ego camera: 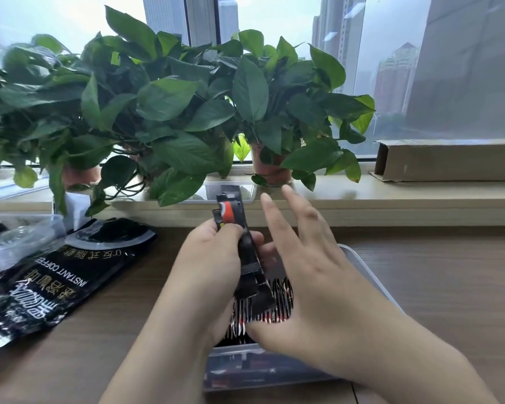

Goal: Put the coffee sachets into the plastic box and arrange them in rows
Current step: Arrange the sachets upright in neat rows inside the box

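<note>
Left grip (213, 258) is curled round what look like two slim black foil coffee sachets with a red-orange patch (250, 258), tilted over the clear rectangular plastic box (370, 275) on the brown wooden surface (435, 287). Right grip (312, 275) holds nothing, its fingers spread above the box and its thumb just beside the packed row of black sachets standing on edge (274, 312). Risks: the standing row could fan or topple when new ones wedge in. The held pair could slip apart, one landing crosswise. The row looks tight, so forcing may buckle the foil. Room: the box's far part is hidden under the hands, so free space is unclear. The surface lies open to the right. A glossy black instant-coffee bag (56, 275) lies left, apart.
</note>
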Demonstrator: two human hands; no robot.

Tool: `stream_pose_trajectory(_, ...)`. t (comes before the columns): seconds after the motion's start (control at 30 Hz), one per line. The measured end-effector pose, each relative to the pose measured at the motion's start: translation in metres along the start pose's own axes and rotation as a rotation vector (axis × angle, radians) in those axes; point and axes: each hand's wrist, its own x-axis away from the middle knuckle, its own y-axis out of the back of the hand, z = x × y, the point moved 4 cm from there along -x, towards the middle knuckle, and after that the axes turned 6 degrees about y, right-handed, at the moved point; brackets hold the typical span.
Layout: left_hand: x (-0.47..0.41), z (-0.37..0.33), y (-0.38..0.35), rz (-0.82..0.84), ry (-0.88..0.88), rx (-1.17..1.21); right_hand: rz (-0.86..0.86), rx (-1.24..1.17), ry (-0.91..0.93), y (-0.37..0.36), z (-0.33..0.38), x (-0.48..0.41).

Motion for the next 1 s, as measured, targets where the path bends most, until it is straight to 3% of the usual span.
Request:
stream_pose_trajectory(0.1, 0.001, 0.008, -0.006, 0.101, 0.046, -0.105, 0.044, -0.054, 0.017, -0.001, -0.008, -0.003)
stream_pose_trajectory(0.3, 0.007, 0.017, -0.015, 0.253, 0.049, -0.380, -0.050, -0.227, 0.058, -0.004, -0.017, -0.009)
stream_pose_trajectory(0.63, 0.009, 0.019, -0.018, 0.338, 0.072, -0.344, -0.062, -0.287, 0.036, -0.001, -0.031, -0.007)
stream_pose_trajectory(0.73, 0.010, 0.018, -0.018, 0.362, 0.133, -0.230, -0.109, -0.259, 0.082, 0.002, -0.028, -0.007)
stream_pose_trajectory(0.83, 0.011, 0.015, -0.017, 0.346, 0.199, -0.129, -0.036, -0.246, 0.121, -0.004, -0.023, -0.008)
stream_pose_trajectory(1.0, 0.013, 0.015, -0.016, 0.329, 0.188, -0.193, -0.050, -0.337, 0.106, 0.000, -0.021, 0.000)
